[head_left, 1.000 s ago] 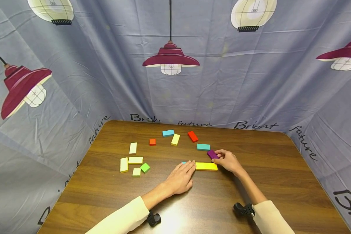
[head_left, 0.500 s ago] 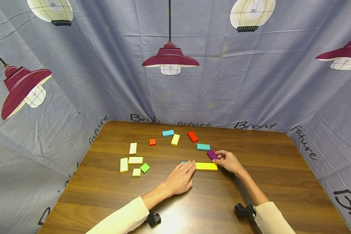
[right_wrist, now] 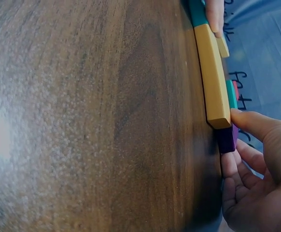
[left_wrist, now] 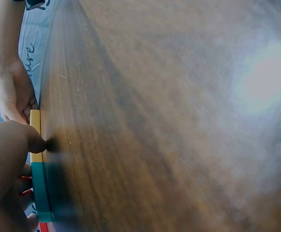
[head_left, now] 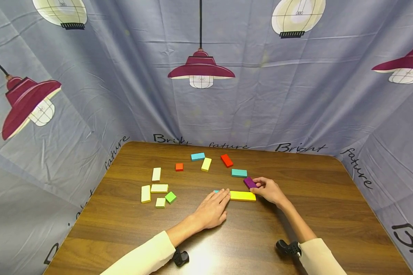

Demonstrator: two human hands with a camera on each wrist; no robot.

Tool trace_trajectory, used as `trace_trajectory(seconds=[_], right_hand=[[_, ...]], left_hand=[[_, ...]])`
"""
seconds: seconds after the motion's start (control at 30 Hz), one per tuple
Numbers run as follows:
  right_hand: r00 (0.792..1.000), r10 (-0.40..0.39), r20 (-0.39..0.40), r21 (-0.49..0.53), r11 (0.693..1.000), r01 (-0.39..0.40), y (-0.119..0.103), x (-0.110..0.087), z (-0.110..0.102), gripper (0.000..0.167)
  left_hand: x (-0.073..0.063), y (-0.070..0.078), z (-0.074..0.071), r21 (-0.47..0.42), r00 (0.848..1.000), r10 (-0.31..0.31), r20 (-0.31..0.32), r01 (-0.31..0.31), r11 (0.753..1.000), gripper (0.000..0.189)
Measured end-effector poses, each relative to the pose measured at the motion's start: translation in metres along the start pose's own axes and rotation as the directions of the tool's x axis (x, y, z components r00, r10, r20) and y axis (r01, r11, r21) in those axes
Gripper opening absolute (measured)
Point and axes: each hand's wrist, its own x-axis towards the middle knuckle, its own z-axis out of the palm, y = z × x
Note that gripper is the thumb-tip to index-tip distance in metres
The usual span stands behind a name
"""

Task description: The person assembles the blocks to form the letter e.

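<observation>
A purple block (head_left: 250,182) lies slanted behind the right end of a long yellow block (head_left: 242,196), and my right hand (head_left: 268,190) pinches it between thumb and fingers. My left hand (head_left: 211,210) rests with extended fingers over a blue-green block (left_wrist: 41,193) and the yellow block's left end. In the head view the hand hides most of that blue-green block. The right wrist view shows the purple block (right_wrist: 226,140) beside the yellow block's end. A teal block (head_left: 239,173) sits just beyond the purple one.
Farther back lie a red block (head_left: 227,160), a pale yellow block (head_left: 206,164), a blue block (head_left: 197,156) and a small orange-red block (head_left: 179,167). On the left, several cream blocks (head_left: 160,188) surround a green block (head_left: 170,197). A printed curtain (head_left: 206,114) borders the wooden table (head_left: 330,206).
</observation>
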Motion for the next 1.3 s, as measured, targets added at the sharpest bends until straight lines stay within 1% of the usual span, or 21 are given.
trace_trajectory(seconds=[0.33, 0.6, 0.7, 0.93, 1.17, 1.3], right_hand=[[1.000, 0.004, 0.000, 0.007, 1.000, -0.004, 0.000, 0.001, 0.002, 0.046], [0.999, -0.021, -0.043, -0.037, 0.999, 0.020, 0.002, 0.006, 0.004, 0.044], [0.997, -0.050, -0.060, -0.056, 0.997, 0.047, -0.001, 0.012, 0.007, 0.045], [0.990, -0.124, -0.074, -0.075, 0.990, 0.118, -0.010, 0.027, 0.013, 0.057], [0.983, -0.154, -0.096, -0.113, 0.983, 0.143, -0.013, 0.041, 0.020, 0.058], [0.984, -0.159, -0.085, -0.127, 0.981, 0.148, -0.016, 0.046, 0.022, 0.058]], left_hand=[[-0.001, -0.001, 0.000, 0.003, 1.000, -0.001, -0.011, 0.001, 1.000, 0.059], [-0.001, -0.001, 0.002, 0.004, 1.000, -0.004, -0.001, 0.004, 1.000, 0.059], [-0.001, -0.002, 0.002, 0.002, 1.000, -0.003, -0.005, 0.003, 1.000, 0.059], [0.000, -0.002, 0.004, 0.003, 1.000, 0.010, -0.022, -0.010, 1.000, 0.059], [0.001, 0.000, 0.002, -0.002, 1.000, 0.010, -0.016, -0.010, 1.000, 0.059], [0.001, 0.000, 0.002, 0.003, 1.000, 0.004, -0.007, -0.004, 1.000, 0.059]])
